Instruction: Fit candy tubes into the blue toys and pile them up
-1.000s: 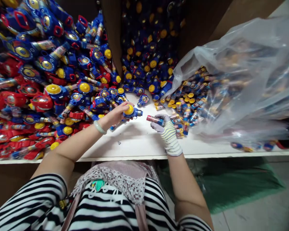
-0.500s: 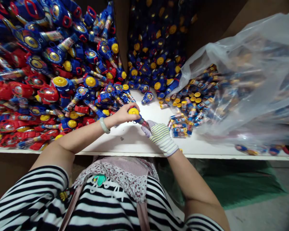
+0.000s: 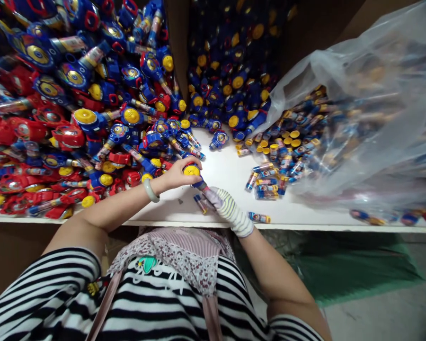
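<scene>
1. you're bringing toy and tube together: a second ago they were sitting apart, and now the red tube (image 3: 206,191) is meeting the nozzle of the blue toy (image 3: 191,171), over the white table (image 3: 222,166).
2. your bare left hand (image 3: 179,173) is gripping the toy, fingers and thumb closing around its yellow dial.
3. your gloved right hand (image 3: 230,213) is wrapping narrow around the tube, covering most of it; i can't tell how deep the end is sitting.
4. so the work is apparently reaching the joining stage, with both hands sharing one piece.
5. also changing: a loose tube (image 3: 200,204) is now lying just beside the gloved fingers, where bare table was showing half a second ago.
6. another tube (image 3: 259,217) is showing fully, lying right of your glove.
</scene>
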Available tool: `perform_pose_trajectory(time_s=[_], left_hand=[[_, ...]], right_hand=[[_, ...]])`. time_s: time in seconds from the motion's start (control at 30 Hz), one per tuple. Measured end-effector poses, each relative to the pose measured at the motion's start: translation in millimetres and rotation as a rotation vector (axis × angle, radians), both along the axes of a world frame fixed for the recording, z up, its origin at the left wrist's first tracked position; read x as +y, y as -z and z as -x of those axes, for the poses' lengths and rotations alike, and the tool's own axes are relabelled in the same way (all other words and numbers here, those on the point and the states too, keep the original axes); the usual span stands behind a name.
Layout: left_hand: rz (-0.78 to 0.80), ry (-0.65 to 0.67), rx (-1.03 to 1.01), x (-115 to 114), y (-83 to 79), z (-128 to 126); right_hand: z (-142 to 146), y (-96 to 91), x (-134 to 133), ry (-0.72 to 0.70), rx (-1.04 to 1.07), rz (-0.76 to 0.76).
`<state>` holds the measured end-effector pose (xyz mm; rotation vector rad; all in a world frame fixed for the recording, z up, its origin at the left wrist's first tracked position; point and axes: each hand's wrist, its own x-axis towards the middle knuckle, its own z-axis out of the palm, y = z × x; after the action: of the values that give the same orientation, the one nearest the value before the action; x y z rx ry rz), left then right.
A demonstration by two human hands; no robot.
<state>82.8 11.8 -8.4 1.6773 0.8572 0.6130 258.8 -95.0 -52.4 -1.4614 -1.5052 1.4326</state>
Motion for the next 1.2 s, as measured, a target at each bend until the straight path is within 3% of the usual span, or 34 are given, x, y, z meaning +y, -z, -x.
perform_pose_trajectory(time_s=[0.1, 0.17, 0.27, 0.3, 0.33, 0.47, 0.57, 0.63, 0.73, 0.8, 0.9, 0.97, 1.03, 1.1, 1.2], left_hand=[[-0.08, 0.127, -0.037, 4, -3.5, 0], [-0.056, 0.099, 0.023, 7, -5.5, -2], [0.097, -0.03, 0.104, 9, -6.2, -6], [0.13, -0.047, 0.089, 8, -5.8, -7], [0.136, -0.04, 0.05, 7, -5.3, -8], [-0.012, 0.079, -0.107, 4, -7.0, 0], [-0.152, 0.169, -0.07, 10, -24.8, 17], [-0.335, 0.103, -0.026, 26, -47.0, 37], [-0.657, -0.282, 0.066, 72, -82.3, 74], [-0.752, -0.478, 0.187, 111, -97.5, 98], [-0.777, -0.529, 0.421, 154, -105.9, 123], [-0.799, -0.54, 0.587, 164, -107.8, 128], [-0.823, -0.553, 0.676, 161, -108.2, 120], [-0.824, -0.508, 0.613, 153, -102.6, 97], [-0.725, -0.246, 0.449, 139, -73.7, 33]], right_hand=[[-1, 7.1, 1, -0.118, 0.261, 0.182], [-3, 6.6, 5, -0.047, 0.123, 0.111], [-5, -4.6, 9, 0.089, -0.284, -0.094], [-5, -9.1, 8, 0.095, -0.317, -0.112], [-3, -13.0, 6, 0.081, -0.264, -0.089], [8, -16.3, -3, 0.002, 0.308, 0.187], [9, -10.4, 3, 0.007, 0.391, 0.178], [4, -4.8, 10, 0.018, 0.302, 0.062], [1, 5.7, 13, -0.016, -0.005, -0.12], [9, 12.0, 7, -0.172, -0.259, -0.176], [36, 17.0, -5, -0.428, -0.544, -0.163], [53, 17.8, -9, -0.474, -0.684, -0.156], [61, 18.3, -10, -0.463, -0.751, -0.177], [56, 20.1, -6, -0.443, -0.727, -0.187], [27, 25.8, 6, -0.296, -0.596, -0.183]])
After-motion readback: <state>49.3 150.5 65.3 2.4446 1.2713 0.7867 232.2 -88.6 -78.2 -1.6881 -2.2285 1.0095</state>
